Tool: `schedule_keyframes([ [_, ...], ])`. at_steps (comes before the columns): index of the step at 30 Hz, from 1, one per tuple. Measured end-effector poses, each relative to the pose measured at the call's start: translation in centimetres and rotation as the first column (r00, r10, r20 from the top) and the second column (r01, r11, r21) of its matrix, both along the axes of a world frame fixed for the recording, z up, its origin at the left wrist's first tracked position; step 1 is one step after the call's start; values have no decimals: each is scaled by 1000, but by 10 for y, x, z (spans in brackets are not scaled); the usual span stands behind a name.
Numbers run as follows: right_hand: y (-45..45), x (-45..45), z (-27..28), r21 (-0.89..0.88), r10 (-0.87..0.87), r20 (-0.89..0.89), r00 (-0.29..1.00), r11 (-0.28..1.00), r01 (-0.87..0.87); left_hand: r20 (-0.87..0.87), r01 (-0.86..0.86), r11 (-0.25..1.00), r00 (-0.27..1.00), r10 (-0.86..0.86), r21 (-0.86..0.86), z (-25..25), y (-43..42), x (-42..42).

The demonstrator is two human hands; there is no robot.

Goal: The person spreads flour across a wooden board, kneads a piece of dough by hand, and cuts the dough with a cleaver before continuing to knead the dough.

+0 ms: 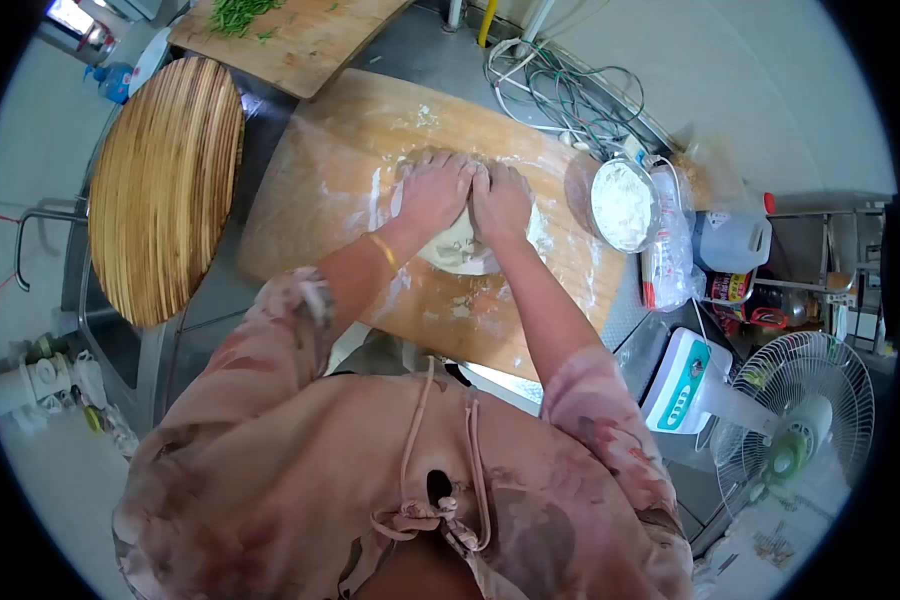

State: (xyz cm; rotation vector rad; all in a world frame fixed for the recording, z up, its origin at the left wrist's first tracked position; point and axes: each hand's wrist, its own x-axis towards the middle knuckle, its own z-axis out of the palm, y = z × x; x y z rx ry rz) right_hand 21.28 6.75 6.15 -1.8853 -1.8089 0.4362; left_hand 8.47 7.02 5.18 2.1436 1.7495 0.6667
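Observation:
A pale lump of dough (458, 250) lies on a floured wooden board (310, 215) in front of me. My left hand (437, 192), with a yellow band on its wrist, presses on the dough's upper left part. Beside it, almost touching thumb to thumb, my right hand (501, 202) bears down on the upper right part. Both hands have their fingers curled over the far side of the dough, and the fingertips are partly hidden. Loose flour is scattered on the board around them.
A bowl of flour (622, 205) stands at the board's right edge. Further right are a plastic jug (732, 240), a white scale (685, 382) and a fan (795, 430). A round wooden lid (165, 190) leans at left. Coiled cables (570, 90) and a cutting board with chopped greens (238, 14) lie behind.

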Motion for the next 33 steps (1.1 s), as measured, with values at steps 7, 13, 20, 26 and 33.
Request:
schedule_keyframes([
  [7, -107, -9, 6, 237, 55, 108, 993, 968, -79, -6, 27, 989, 1000, -26, 147, 34, -101, -2],
  [13, -47, 2, -11, 131, 174, 178, 968, 971, -199, -61, 62, 987, 997, -53, 150, 8, -50, -4],
  [20, 33, 2, -31, 156, 33, 198, 980, 986, -65, -155, -12, 1000, 988, 16, 27, -9, 38, 4],
  [26, 24, -1, 2, -202, 29, 127, 991, 979, -3, -144, 28, 954, 987, -74, -299, 17, 35, 4],
  [33, -96, -18, 11, 172, 28, 138, 990, 984, -52, 42, -50, 998, 998, 48, 44, 35, -93, -11],
])
